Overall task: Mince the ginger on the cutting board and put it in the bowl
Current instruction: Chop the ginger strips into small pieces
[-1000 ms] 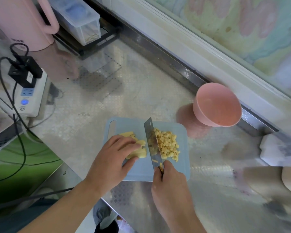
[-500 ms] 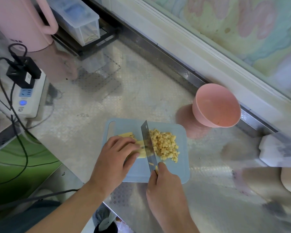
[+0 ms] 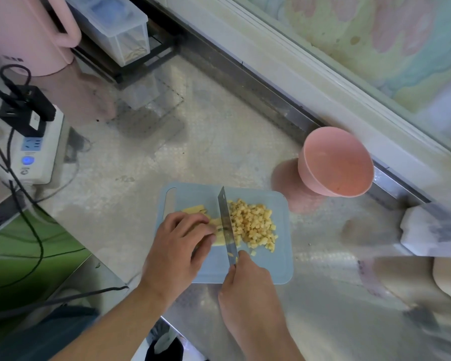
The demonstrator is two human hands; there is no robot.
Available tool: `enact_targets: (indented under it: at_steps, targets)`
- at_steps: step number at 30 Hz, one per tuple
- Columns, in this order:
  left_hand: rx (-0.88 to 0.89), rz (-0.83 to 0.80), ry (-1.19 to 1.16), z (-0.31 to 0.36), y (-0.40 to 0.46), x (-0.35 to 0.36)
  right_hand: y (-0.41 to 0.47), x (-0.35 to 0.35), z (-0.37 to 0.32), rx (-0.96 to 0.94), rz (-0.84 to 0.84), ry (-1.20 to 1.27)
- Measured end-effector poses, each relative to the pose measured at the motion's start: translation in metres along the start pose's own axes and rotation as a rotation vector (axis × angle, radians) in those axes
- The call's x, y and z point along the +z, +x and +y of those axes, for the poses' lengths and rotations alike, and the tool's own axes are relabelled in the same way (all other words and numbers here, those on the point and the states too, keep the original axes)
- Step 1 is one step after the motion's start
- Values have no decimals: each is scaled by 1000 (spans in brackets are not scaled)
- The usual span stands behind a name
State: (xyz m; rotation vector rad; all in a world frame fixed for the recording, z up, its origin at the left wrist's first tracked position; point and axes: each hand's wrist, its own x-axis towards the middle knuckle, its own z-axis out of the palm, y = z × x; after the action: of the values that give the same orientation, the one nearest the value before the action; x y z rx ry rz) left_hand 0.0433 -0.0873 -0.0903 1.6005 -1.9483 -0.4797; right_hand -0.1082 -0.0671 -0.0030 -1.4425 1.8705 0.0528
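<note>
A light blue cutting board (image 3: 193, 196) lies on the steel counter. On it, right of the blade, sits a pile of small yellow ginger cubes (image 3: 255, 225). My left hand (image 3: 177, 243) presses down uncut ginger strips (image 3: 193, 209), fingertips next to the blade. My right hand (image 3: 248, 285) grips the handle of a knife (image 3: 225, 220), whose blade stands edge-down in the ginger between the strips and the pile. The empty pink bowl (image 3: 335, 165) stands off the board's far right corner.
A pink kettle (image 3: 24, 29) and a clear plastic box (image 3: 115, 24) on a black rack stand at the back left. A white power strip (image 3: 34, 149) with black plugs and cables lies at left. A white object (image 3: 432, 233) sits at right.
The knife has shifted left toward my left hand and come down through the ginger strips. My left hand has held its place on the strips. The diced pile has grown slightly.
</note>
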Motion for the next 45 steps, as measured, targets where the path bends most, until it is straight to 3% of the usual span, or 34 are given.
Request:
enact_targets:
  at_steps: [11, 32, 45]
  targets:
    - [10, 14, 34, -2, 0, 1, 5, -1, -2, -16, 77, 185]
    - [-14, 12, 39, -1, 0, 2, 4, 1, -10, 44, 17, 58]
    - [3, 23, 41, -3, -2, 3, -2, 1, -5, -35, 109, 150]
